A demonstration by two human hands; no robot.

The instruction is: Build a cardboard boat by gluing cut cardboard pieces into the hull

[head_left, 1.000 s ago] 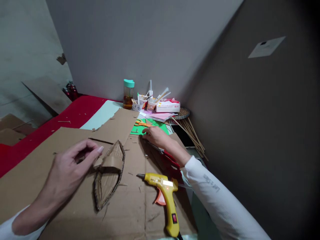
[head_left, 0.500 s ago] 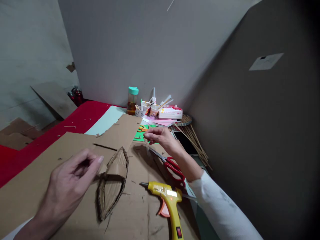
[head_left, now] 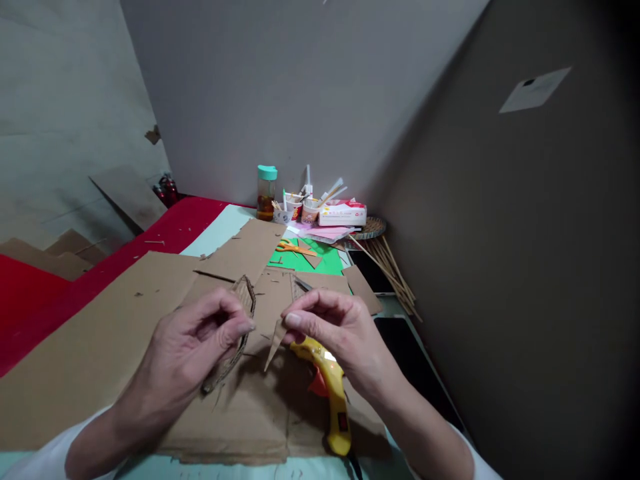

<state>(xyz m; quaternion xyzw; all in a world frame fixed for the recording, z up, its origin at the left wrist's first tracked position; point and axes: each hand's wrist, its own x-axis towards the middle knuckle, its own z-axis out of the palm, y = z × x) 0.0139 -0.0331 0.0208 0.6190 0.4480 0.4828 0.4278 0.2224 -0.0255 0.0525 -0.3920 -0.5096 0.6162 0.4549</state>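
My right hand pinches a small pointed cardboard piece between thumb and fingers, its tip hanging down. My left hand is closed with fingertips together beside a boat-shaped cardboard form and covers most of it; whether it grips it I cannot tell. The two hands are close together over a large sheet of brown cardboard. A yellow hot glue gun lies under my right hand, its nozzle pointing away from me.
At the back stand a bottle with a teal cap, cups of sticks, a tissue box and bamboo skewers. Green paper with orange scissors lies behind. A dark phone lies right; red cloth left.
My right hand drew back from the green paper with a small cardboard piece and came next to the left hand. The view shifted, so the red scissors are now hidden.
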